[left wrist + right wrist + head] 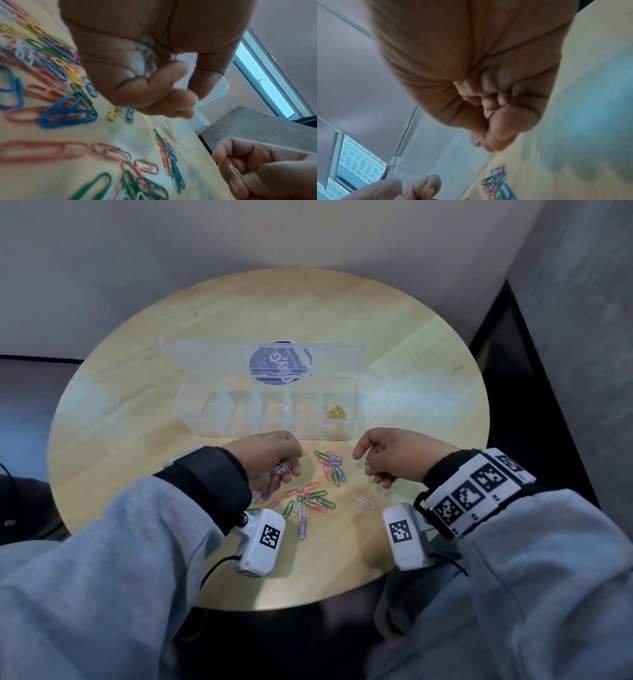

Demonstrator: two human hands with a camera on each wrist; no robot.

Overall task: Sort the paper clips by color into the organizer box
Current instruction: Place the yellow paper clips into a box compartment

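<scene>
The clear organizer box [263,419] lies open on the round wooden table [411,378], its lid [205,357] folded back. Yellow clips [337,412] lie in its rightmost compartment. In front of it lies a loose pile of red, green, blue and white paper clips [313,498]. My left hand [274,460] hovers at the pile's left and grips a small bunch of white clips [284,467]. My right hand [394,457], over to the pile's right, pinches one white clip [367,465] [235,173] between thumb and fingers [496,135]. Two white clips [362,501] lie below it.
The table's near edge [291,607] is just behind my wrists. A grey wall rises behind the table and a dark panel [507,361] stands at the right. Bare wood lies left of the box and around the far rim.
</scene>
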